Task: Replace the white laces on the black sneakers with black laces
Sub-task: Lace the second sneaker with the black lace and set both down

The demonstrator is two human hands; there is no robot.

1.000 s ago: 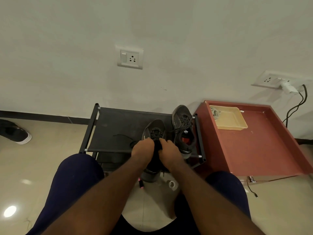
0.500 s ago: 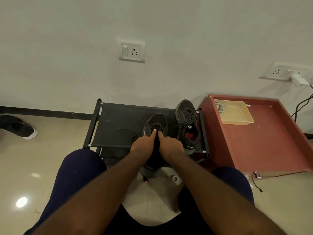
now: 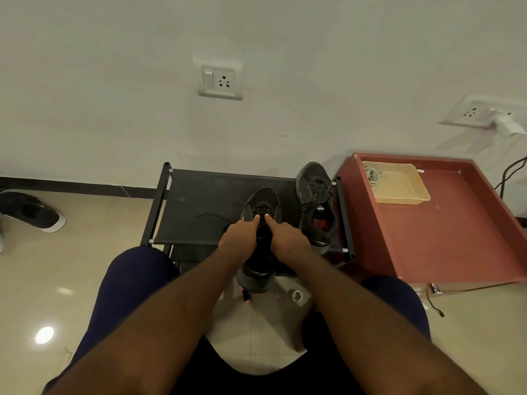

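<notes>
Evidently lacing is in hand: the black fabric sneaker, laid on the black mesh shoe rack, is worked at its toe-end eyelets by the left hand and right hand, fingertips close together; a pinched lace cannot be confirmed. Next, even tightening is called for.

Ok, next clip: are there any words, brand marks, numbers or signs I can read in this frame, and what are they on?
No text in this frame can be read.
Second sneaker: a small white mark near its opening, too blurred to read.
Held sneaker: a pale speck on its side, too small to read.
Wall socket plate: no lettering shows.
</notes>
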